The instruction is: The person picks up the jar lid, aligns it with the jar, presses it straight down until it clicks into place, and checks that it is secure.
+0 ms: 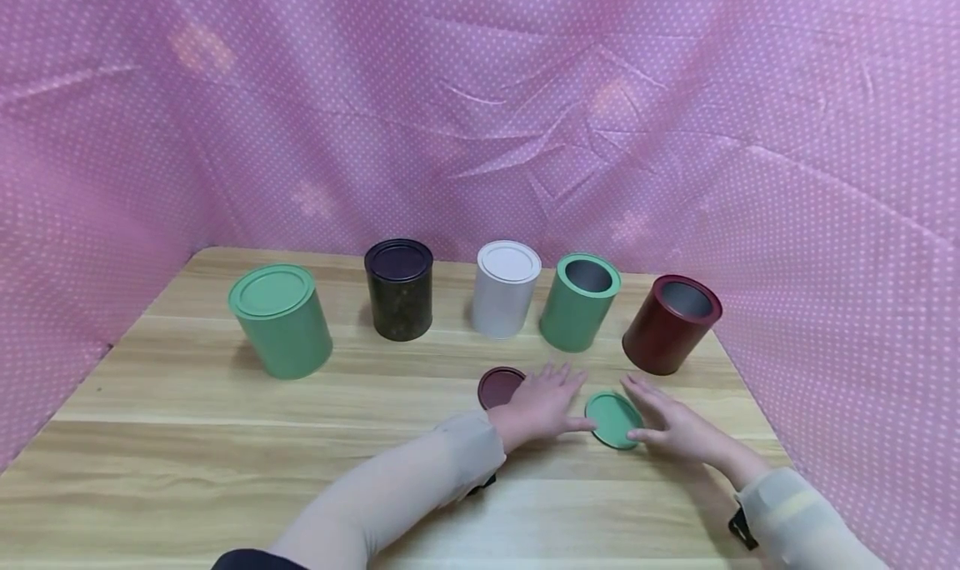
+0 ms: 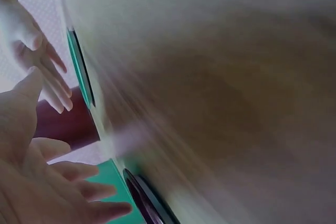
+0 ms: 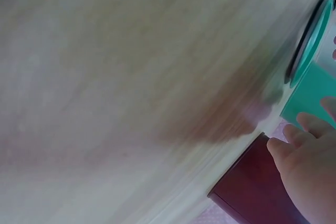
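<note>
A green lid lies flat on the table between the two hands in the head view. My left hand has its fingers spread, its thumb by the lid's left edge, and partly covers a dark red lid. On the other side, my right hand reaches in with fingers extended and thumb near the lid's right edge; contact cannot be told. Behind them stand an open green can and an open dark red can, both without lids. Neither hand grips anything.
Along the back stand a white can and a dark can, both lidded. A larger lidded green can is at the left. A pink dotted cloth hangs around the wooden table.
</note>
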Tool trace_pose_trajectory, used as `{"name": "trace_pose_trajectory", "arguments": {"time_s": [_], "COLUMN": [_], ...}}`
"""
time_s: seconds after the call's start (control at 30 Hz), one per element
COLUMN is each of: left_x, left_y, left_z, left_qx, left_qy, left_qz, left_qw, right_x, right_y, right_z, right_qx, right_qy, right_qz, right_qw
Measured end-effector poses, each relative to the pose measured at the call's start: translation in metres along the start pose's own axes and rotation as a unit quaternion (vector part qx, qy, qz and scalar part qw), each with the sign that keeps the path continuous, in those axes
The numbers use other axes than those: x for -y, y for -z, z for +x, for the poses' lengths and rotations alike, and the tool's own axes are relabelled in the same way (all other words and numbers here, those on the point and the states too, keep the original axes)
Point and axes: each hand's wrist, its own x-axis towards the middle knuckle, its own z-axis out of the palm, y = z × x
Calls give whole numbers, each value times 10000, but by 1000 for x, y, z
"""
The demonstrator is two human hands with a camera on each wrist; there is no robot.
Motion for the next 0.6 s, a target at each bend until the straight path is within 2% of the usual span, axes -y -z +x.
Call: {"name": "trace_pose_trajectory", "arguments": {"time_s": [0.2, 0.37, 0.6], "left_x": [-6, -12, -15], "left_y": [-2, -5, -7], "left_z": [5, 8, 11], "left_qx": [338, 500, 532], "left_qy": [149, 218, 364], "left_qz": [-313, -145, 48], "left_qw": [9988, 9984, 9979], "right_x": [-6, -10, -9], "right_y": [-1, -1, -2], "right_z": [1, 0, 4], "right_qx": [288, 348, 420], "right_qy": [-175, -163, 5], "right_qz": [338, 322, 209], "right_qw": [9989, 9987, 9989]}}
